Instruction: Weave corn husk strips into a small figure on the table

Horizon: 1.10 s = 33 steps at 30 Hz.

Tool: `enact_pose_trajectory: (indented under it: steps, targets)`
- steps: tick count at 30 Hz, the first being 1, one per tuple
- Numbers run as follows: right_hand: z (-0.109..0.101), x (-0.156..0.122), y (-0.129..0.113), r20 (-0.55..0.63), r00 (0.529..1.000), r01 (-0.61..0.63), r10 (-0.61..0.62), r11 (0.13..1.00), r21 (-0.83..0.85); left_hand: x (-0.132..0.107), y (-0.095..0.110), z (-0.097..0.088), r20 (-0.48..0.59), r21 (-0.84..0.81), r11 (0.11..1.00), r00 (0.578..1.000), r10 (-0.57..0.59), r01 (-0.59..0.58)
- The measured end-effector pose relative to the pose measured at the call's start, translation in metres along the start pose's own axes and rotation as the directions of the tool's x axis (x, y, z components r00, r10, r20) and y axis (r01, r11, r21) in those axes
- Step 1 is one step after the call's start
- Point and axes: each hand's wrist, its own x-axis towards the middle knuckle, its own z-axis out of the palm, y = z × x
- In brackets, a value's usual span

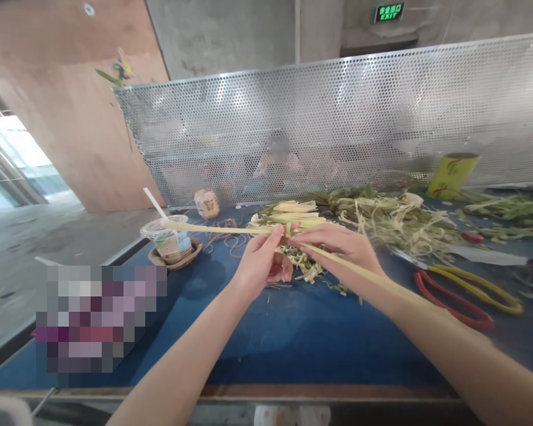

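Note:
A long, pale yellow-green plant strip stretches across my view, its thicker end near the cup on the left. My left hand pinches it near the middle, thumb on top. Close beside it, the bent fingers of my right hand grip the same strip, which runs on over my right forearm. What exactly lies between the fingertips is too small to make out. Just behind my hands is a bundle of pale stalks; below them lie shredded green scraps.
Scissors with red and yellow handles lie at right, beside a knife blade. Leafy plant waste and a yellow-green cylinder are behind. At left are a lidded cup with a straw and loose twine. A perforated metal screen closes the back.

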Motion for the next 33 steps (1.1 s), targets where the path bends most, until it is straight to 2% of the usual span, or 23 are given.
enact_pose_trajectory:
  steps: [3,6,9,12,16,19,23,29,33]
  targets:
    - [-0.008,0.004,0.002,0.058,0.980,0.197,-0.189,0.965,-0.176,0.000,0.007,-0.002,-0.033,0.097,0.995,0.999,0.017,-0.014]
    - [-0.017,0.010,0.002,0.103,0.968,0.245,-0.227,0.942,-0.230,-0.001,0.012,-0.001,-0.015,0.208,0.976,0.998,0.063,-0.059]
    - [-0.024,0.015,0.003,0.220,0.962,0.167,-0.164,0.986,0.007,-0.005,0.016,0.000,0.078,0.258,0.962,0.994,0.078,-0.096]
    - [-0.029,0.017,0.006,0.311,0.947,0.005,-0.075,0.976,0.219,-0.008,0.018,0.002,0.140,0.266,0.961,0.989,0.040,-0.077]
    - [-0.030,0.021,0.005,0.346,0.938,-0.117,0.013,0.952,0.283,-0.010,0.018,0.001,0.168,0.251,0.967,0.986,-0.012,-0.032]
    - [-0.031,0.028,0.001,0.406,0.914,-0.124,-0.001,0.951,0.283,-0.010,0.017,-0.002,0.190,0.206,0.978,0.982,0.001,-0.041]
    - [-0.034,0.037,-0.003,0.504,0.857,-0.036,-0.108,0.963,0.268,-0.010,0.016,-0.005,0.244,0.116,0.993,0.969,-0.035,0.006]
    - [-0.033,0.045,-0.008,0.464,0.843,0.173,-0.273,0.953,0.247,-0.014,0.018,-0.008,0.265,-0.031,0.996,0.962,-0.071,0.083]
    - [-0.032,0.051,-0.014,0.450,0.849,0.227,-0.276,0.961,0.160,-0.017,0.021,-0.010,0.280,-0.010,0.997,0.957,-0.071,0.076]
